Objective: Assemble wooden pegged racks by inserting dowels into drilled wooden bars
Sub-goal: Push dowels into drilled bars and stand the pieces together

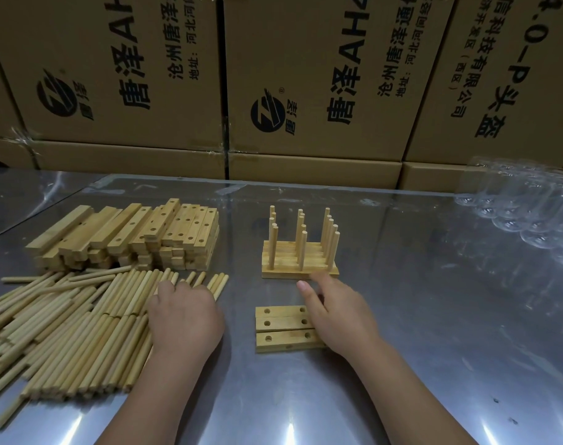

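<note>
Three drilled wooden bars [281, 327] lie side by side on the metal table, holes up. My right hand [341, 313] hovers over their right ends, fingers relaxed and stretched toward the finished racks [301, 252], several bars with upright dowels standing just behind. My left hand [185, 319] rests palm down on the heap of loose dowels [65, 329] at the left, its fingertips curled down among the dowels and hidden. A stack of undrilled-looking and drilled bars [129, 236] sits behind the dowels.
Cardboard boxes [305, 91] form a wall along the table's far edge. Clear plastic packaging [537, 216] lies at the far right. The steel tabletop [434, 316] is bare to the right of my right hand.
</note>
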